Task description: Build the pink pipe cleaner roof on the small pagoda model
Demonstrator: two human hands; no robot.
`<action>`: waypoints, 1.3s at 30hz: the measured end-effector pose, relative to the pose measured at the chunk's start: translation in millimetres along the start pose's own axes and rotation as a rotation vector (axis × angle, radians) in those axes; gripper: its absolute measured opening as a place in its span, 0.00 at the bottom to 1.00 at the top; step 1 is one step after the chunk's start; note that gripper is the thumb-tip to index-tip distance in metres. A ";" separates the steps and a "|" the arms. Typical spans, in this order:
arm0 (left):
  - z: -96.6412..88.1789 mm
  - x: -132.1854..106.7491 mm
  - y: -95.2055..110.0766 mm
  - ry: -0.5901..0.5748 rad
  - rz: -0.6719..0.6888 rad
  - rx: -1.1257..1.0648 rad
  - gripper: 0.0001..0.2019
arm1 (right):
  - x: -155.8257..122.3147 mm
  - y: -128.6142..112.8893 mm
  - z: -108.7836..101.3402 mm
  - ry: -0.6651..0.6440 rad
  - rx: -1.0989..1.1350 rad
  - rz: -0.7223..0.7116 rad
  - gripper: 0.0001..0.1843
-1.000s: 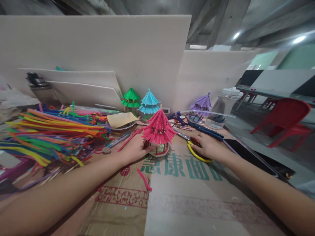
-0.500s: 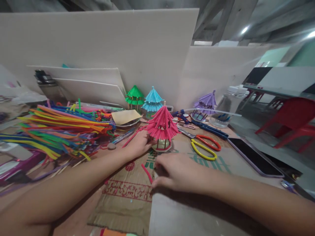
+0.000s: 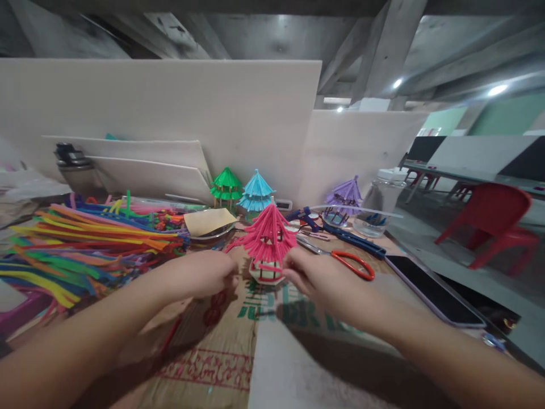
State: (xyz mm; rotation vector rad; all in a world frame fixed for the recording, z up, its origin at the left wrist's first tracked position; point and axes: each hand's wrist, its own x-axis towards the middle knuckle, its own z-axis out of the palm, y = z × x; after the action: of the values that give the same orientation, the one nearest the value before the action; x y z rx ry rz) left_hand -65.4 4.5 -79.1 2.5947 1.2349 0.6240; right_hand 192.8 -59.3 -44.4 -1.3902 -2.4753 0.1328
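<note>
Pink pavilion, just left of your right hand, stands upright between your two hands, long axis vertical, peak up. Your right fingertips, set narrow, seem to pinch a short pink strip, which has left the cardboard and now crosses the front posts, nearly level, pointing toward your left hand. That suggests fitting is under way. Your left hand has come off the base, fingers curled; I cannot tell whether they hold anything.
</note>
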 end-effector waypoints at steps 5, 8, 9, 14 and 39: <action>-52.3 0.4 57.1 0.093 0.047 0.188 0.15 | 9.0 7.8 -40.0 0.096 0.048 0.040 0.09; -66.7 20.6 86.3 0.289 0.123 0.205 0.17 | 18.8 4.9 -54.3 0.227 0.133 0.002 0.09; -69.1 27.4 93.0 0.322 0.144 0.209 0.16 | 21.5 4.2 -57.3 0.282 0.167 -0.028 0.09; -71.4 44.5 110.6 0.417 0.176 0.275 0.14 | 23.9 11.3 -53.3 0.534 0.133 -0.155 0.08; -53.4 41.6 102.4 0.451 0.262 0.307 0.10 | 11.3 22.6 -41.9 0.587 -0.336 -0.389 0.12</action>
State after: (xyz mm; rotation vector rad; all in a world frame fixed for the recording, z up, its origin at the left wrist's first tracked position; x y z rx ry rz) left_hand 4.5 -27.8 16.5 3.0117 1.1889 1.2119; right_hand 218.5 -40.5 -7.2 -0.8483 -2.2487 -0.6980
